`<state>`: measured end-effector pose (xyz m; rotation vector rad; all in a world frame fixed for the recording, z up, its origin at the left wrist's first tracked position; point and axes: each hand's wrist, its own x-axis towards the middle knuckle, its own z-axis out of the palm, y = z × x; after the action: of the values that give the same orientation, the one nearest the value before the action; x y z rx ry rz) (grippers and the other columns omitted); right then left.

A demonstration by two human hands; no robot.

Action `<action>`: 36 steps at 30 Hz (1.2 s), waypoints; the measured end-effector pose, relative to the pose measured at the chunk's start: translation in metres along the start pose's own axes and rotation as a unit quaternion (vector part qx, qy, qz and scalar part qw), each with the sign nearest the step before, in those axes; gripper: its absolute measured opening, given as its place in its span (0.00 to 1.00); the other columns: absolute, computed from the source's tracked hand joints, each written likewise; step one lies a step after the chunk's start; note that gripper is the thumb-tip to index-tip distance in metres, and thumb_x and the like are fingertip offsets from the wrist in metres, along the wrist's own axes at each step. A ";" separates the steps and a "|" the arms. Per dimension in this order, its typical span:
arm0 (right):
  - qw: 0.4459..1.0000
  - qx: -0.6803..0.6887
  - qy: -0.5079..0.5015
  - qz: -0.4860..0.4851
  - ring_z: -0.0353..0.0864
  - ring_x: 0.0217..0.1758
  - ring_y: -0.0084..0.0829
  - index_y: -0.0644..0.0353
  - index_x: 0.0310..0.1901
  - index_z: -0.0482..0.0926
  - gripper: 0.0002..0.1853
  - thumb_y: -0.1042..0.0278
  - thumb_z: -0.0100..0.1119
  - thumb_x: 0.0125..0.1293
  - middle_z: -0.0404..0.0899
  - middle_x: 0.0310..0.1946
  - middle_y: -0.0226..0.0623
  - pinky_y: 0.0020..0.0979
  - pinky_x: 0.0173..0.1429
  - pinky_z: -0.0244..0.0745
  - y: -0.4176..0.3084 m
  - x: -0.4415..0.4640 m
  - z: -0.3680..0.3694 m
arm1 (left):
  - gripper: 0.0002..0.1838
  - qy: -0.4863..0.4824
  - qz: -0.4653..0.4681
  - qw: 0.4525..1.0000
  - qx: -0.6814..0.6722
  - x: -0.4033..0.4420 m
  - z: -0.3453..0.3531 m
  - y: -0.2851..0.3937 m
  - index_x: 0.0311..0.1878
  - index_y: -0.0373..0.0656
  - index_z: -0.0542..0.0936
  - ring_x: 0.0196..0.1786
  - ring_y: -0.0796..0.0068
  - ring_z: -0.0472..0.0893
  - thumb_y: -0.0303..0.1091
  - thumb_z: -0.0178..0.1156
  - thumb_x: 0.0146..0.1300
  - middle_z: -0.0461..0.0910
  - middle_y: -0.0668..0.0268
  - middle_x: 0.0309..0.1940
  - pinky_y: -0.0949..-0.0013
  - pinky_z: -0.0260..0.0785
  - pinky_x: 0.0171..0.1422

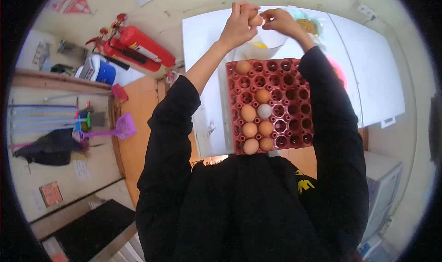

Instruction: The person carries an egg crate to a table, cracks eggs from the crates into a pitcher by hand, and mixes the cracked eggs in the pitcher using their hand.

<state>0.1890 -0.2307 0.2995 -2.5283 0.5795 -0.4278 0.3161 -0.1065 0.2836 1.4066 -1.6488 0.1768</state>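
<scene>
Above a white bowl point(275, 40) with some yellow yolk in it, my left hand point(238, 26) is closed around a brown egg point(256, 20). My right hand point(279, 23) is beside it, its fingertips pinched together close to the egg; what they hold, if anything, is too small to tell. Nearer my body lies a dark red egg tray point(285, 106). Several brown eggs stand in its left columns, with a paler, greyish egg point(264, 110) among them. My right forearm hides part of the tray's right side.
The tray and bowl are on a white table point(209, 101). A pale green bag point(317, 23) with brownish contents stands behind my right hand. A pink container point(340, 71) shows past my right forearm. Red fire extinguishers point(146, 46) are at the left.
</scene>
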 end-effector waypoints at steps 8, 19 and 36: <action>0.963 0.215 -0.164 0.001 0.79 0.35 0.32 0.70 0.48 0.70 0.26 0.59 0.60 0.53 0.78 0.34 0.46 0.28 0.40 0.75 -0.146 0.081 0.099 | 0.37 0.043 -0.222 0.974 -0.024 -0.084 -0.159 -0.065 0.51 0.39 0.65 0.44 0.64 0.71 0.32 0.73 0.34 0.62 0.58 0.44 0.70 0.73 0.42; 0.974 -0.049 -0.213 -0.056 0.77 0.26 0.44 0.64 0.22 0.77 0.08 0.70 0.49 0.50 0.75 0.20 0.49 0.37 0.33 0.72 -0.134 0.002 0.049 | 0.35 0.082 -0.421 0.903 -0.025 -0.214 -0.217 -0.168 0.50 0.37 0.67 0.39 0.72 0.73 0.35 0.71 0.37 0.72 0.62 0.39 0.73 0.67 0.44; 0.996 -0.038 0.012 -0.085 0.75 0.35 0.41 0.58 0.35 0.75 0.12 0.64 0.58 0.48 0.75 0.29 0.41 0.35 0.39 0.71 -0.072 -0.067 0.063 | 0.29 -0.054 -0.493 0.610 -0.618 -0.050 -0.091 -0.030 0.59 0.41 0.59 0.51 0.58 0.69 0.47 0.51 0.60 0.64 0.55 0.51 0.61 0.64 0.53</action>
<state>0.1796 -0.1168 0.2741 -2.6592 0.3981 -0.5067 0.3864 -0.0239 0.2859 0.9064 -0.4484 -1.4412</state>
